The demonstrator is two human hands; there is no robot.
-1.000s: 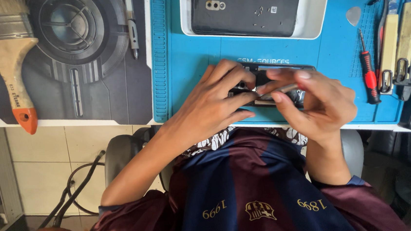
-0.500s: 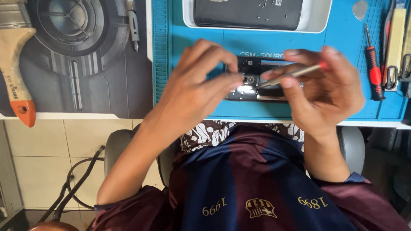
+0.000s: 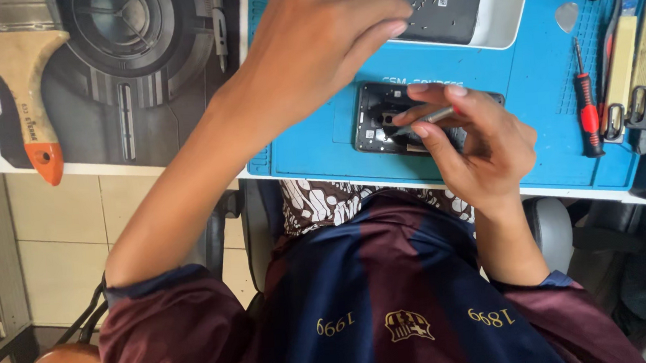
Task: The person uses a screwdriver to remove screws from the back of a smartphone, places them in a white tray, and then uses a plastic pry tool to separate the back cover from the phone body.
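While the right hand (image 3: 482,153) pinches a thin tool (image 3: 429,117) over the opened phone (image 3: 375,116), the left hand (image 3: 320,43), fingers loosely apart, hides part of the grey back cover (image 3: 447,3); a red screwdriver (image 3: 588,111) lies nearby.

Bright, even daylight, soft and diffuse; source not identifiable. Blue mat (image 3: 320,147) saturated, well exposed. Soft shadow under left hand (image 3: 312,44) falls on mat; darker shadow beneath right hand (image 3: 474,146) over opened phone (image 3: 379,115). Faint sheen on white tray (image 3: 509,5) rim. Left fingertips slightly motion-blurred. Lower left floor area dim. Focus otherwise sharp; mild wide-angle stretch at edges.
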